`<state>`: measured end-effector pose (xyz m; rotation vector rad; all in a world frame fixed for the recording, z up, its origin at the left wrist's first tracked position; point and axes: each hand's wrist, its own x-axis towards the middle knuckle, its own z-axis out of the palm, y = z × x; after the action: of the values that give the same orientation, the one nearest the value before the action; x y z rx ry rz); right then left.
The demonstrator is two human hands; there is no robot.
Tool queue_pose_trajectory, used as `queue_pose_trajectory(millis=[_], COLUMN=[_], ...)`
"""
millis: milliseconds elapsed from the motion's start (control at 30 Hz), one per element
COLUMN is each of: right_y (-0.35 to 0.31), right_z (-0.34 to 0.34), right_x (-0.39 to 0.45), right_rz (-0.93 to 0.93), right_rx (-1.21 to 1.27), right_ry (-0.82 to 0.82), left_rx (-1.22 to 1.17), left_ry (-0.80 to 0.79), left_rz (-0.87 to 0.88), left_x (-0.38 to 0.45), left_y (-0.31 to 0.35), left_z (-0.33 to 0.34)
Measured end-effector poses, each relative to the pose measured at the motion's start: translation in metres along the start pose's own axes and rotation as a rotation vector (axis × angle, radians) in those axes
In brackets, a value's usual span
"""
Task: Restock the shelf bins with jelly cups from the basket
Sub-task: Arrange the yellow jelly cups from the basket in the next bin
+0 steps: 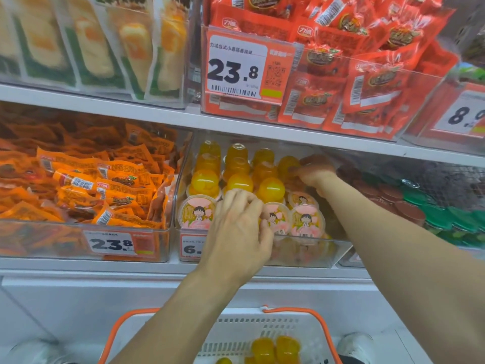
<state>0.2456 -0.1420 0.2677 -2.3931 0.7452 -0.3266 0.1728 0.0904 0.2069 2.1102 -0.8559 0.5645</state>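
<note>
The clear bin [183,179] of jelly cups [271,190] sits on the middle shelf [157,266], hemmed in by the shelf board above [236,127], a bin of orange snack packets [78,179] touching its left wall, and a bin of dark red and green cups [420,200] on its right. The gap under the upper board is narrow; the stacked cups at the back nearly reach it. The left hand [236,232] reaches over the bin's front edge, fingers curled around a lid-up cup [275,219] in the front row. The right hand [312,172] is deeper in, at the right rear, fingers bent onto a yellow cup [287,165] there. Below, the white basket [236,334] with orange handles holds a few more yellow cups [275,349], well apart from both hands.
</note>
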Motion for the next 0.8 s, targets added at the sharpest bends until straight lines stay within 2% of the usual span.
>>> queue_pose_trajectory(millis=[167,333,433,500,600,733,800], right_y=[-0.006,0.004,0.016,0.02,0.019,0.011,0.018], right_z=[0.002,0.007,0.0,-0.012,-0.025,-0.031,-0.017], right_x=[0.014,0.03,0.023,0.004,-0.035,-0.123,-0.166], right_rz=[0.043,0.063,0.109,0.102,-0.006,-0.145,-0.132], right_rx=[-0.19,-0.091,0.291,0.43,0.648,0.9,1.025], right_ry=[0.02,0.004,-0.029,0.03,0.157,0.199,0.178], left_rx=[-0.019,-0.013,-0.027,-0.048,-0.076,-0.106,-0.051], left_ry=[-0.004,0.008,0.056,0.135,0.231,0.197,0.146], left_rz=[0.007,0.021,0.047,0.048,0.039,0.037,0.013], left_x=[-0.002,0.002,0.002,0.002,-0.002,-0.022,-0.038], left_y=[-0.002,-0.006,-0.004,0.002,0.008,0.01,0.007], left_z=[0.001,0.0,-0.002,-0.004,-0.007,0.003,0.015])
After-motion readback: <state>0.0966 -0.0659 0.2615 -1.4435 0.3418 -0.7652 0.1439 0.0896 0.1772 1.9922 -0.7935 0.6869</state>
